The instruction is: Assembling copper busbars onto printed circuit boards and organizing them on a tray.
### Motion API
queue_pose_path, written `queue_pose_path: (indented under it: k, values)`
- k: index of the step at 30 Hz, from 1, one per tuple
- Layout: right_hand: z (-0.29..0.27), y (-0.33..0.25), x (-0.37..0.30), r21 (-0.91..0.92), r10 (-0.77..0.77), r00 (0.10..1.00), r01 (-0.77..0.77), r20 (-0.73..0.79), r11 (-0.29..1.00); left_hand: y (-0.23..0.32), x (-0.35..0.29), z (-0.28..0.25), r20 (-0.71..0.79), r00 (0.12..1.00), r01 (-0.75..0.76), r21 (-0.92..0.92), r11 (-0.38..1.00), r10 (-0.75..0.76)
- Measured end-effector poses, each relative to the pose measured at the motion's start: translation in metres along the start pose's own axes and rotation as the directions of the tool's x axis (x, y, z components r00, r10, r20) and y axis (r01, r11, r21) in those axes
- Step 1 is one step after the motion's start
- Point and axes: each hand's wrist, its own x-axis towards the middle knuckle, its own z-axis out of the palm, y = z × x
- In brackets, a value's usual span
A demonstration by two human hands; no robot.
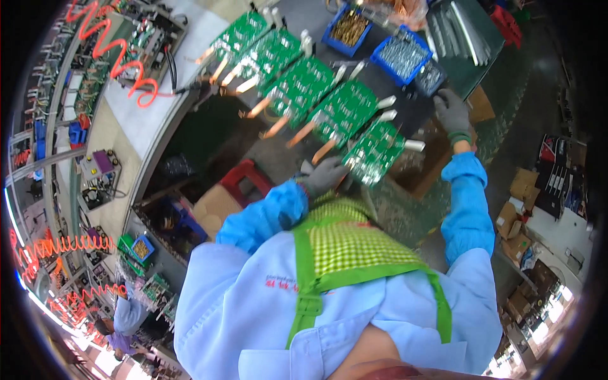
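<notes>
My left hand, in a grey glove, is closed on the near edge of a green circuit board. The board has white connectors at its far and right corners. It is tilted in front of my apron, past the bench edge. My right hand, also gloved, is at the bench's right side, by a small grey container of metal parts. Its fingers look stretched out, and I see nothing in them. Several similar boards with copper strips lie in a slanting row on the dark bench.
Blue bins hold brass-coloured parts and silver screws at the back. Long metal strips lie back right. A red stool stands under the bench. A coiled orange hose hangs at left. Cardboard boxes are at right.
</notes>
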Motion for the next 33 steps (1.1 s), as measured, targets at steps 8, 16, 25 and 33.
queue_pose_path:
  k: [8, 16, 25, 33]
  values:
    - [0.083, 0.056, 0.115, -0.555, 0.062, 0.951, 0.124, 0.305, 0.823, 0.03, -0.006, -0.004, -0.092, 0.973, 0.22, 0.101, 0.97, -0.211]
    - [0.088, 0.084, 0.139, -0.379, -0.003, 0.96, 0.114, 0.28, 0.918, 0.036, 0.002, -0.006, -0.146, 0.955, 0.279, 0.154, 0.948, -0.258]
    - [0.075, 0.079, 0.133, -0.358, 0.111, 0.925, 0.029, 0.364, 0.933, 0.013, -0.003, -0.001, -0.114, 0.936, 0.334, -0.012, 0.942, -0.333]
    - [0.095, 0.017, 0.154, -0.132, -0.161, 0.955, 0.199, 0.251, 0.971, 0.0, 0.004, -0.011, -0.099, 0.951, 0.292, -0.034, 0.956, -0.294]
